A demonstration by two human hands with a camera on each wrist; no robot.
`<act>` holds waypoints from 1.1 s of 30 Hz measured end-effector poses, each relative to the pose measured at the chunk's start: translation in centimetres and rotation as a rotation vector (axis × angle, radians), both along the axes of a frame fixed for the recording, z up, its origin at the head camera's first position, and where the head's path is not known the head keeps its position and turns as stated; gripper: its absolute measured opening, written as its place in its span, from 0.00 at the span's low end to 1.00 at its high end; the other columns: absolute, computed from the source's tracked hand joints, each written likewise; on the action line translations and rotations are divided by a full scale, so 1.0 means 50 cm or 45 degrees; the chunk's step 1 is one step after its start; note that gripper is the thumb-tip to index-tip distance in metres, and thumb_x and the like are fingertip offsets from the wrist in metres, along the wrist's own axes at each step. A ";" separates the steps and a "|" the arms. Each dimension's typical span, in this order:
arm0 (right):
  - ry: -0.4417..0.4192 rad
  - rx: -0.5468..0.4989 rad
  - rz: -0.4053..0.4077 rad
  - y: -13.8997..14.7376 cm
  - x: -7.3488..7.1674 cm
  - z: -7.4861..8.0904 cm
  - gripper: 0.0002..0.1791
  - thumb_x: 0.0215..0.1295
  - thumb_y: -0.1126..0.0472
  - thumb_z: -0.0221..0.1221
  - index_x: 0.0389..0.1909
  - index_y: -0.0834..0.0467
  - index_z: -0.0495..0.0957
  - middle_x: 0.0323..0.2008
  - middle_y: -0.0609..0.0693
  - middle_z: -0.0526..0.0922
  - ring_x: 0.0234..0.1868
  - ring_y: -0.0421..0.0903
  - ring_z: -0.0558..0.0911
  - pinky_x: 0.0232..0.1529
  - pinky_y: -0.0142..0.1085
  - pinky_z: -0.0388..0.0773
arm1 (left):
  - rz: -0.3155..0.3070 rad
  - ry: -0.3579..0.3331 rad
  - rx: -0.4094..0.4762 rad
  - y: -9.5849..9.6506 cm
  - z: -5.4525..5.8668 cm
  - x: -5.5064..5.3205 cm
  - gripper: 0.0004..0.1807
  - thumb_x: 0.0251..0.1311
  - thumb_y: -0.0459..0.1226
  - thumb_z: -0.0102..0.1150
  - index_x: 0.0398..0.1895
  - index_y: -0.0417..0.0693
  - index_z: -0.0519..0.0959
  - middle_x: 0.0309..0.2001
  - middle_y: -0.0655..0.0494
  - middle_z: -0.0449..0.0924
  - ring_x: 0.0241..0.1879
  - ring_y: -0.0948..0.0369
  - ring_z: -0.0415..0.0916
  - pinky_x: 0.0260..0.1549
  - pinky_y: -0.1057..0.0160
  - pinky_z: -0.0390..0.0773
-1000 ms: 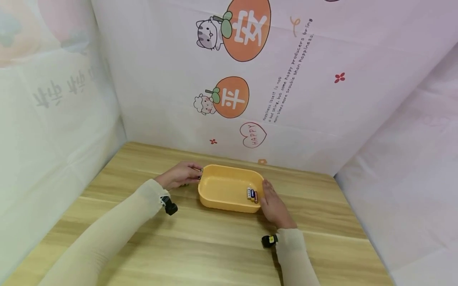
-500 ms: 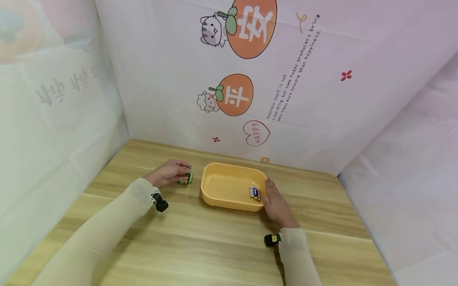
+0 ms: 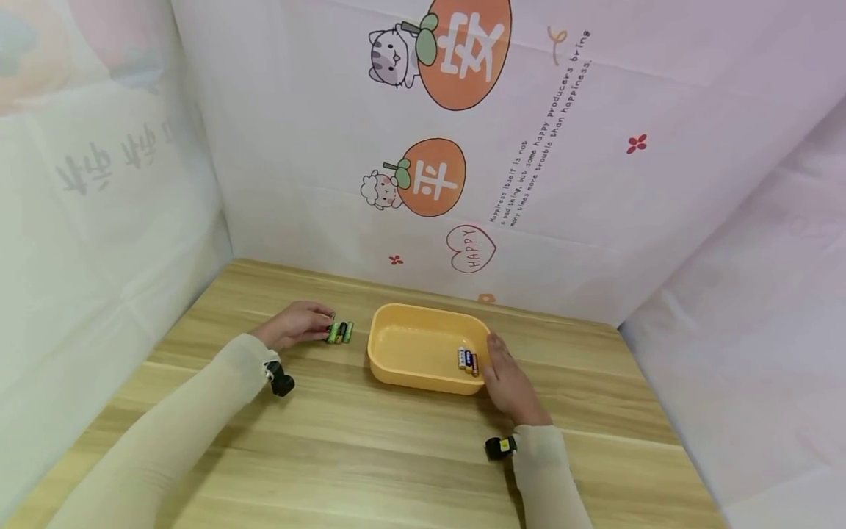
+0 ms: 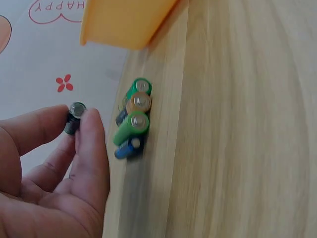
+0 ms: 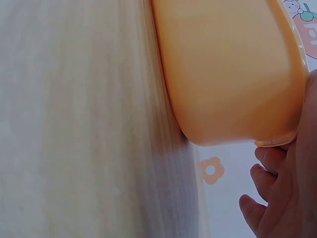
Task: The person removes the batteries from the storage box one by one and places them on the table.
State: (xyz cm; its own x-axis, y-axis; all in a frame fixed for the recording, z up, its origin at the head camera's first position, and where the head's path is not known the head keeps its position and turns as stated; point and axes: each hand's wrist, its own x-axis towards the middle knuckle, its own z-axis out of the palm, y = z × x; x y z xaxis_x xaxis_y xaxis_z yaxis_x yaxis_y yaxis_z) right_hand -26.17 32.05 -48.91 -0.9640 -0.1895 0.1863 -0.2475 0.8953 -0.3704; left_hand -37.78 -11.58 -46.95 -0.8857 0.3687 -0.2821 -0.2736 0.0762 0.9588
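Note:
My left hand (image 4: 64, 168) pinches a dark battery (image 4: 76, 113) between thumb and fingertips, raised beside a row of batteries. That row (image 3: 340, 333) lies on the table just right of the hand in the head view. In the left wrist view it shows a green battery (image 4: 140, 87), a copper-topped one (image 4: 139, 102), a light green one (image 4: 133, 127) and a thinner blue one (image 4: 128, 148). A yellow plastic bin (image 3: 416, 383) stands farther right, with several small batteries (image 3: 468, 360) at its right end. My right hand (image 3: 510, 382) grips that end, fingers (image 5: 264, 181) under the rim.
The wood-grain table (image 3: 370, 455) extends in front of the bin. A printed white cloth (image 3: 297, 147) rises along the table's back edge, and more cloth hangs at both sides.
My left hand has moved left from the bin's left end, and the row of batteries has come into view beside it. My right hand stays at the bin's right end.

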 end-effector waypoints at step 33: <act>-0.025 -0.026 -0.003 -0.003 0.005 0.014 0.33 0.74 0.62 0.38 0.76 0.64 0.41 0.76 0.58 0.44 0.74 0.58 0.47 0.72 0.53 0.48 | 0.082 0.081 -0.435 -0.011 -0.003 -0.016 0.18 0.61 0.27 0.60 0.54 0.28 0.75 0.40 0.45 0.81 0.31 0.59 0.79 0.32 0.63 0.83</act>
State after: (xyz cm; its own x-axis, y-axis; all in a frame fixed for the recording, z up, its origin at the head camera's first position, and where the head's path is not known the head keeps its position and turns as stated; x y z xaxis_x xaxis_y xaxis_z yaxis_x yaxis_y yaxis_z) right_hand -25.94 31.91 -48.20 -0.9680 -0.1834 0.1712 -0.2377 0.8882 -0.3931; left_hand -38.56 -12.13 -47.11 -0.9239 0.2055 -0.3228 -0.2286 0.3802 0.8962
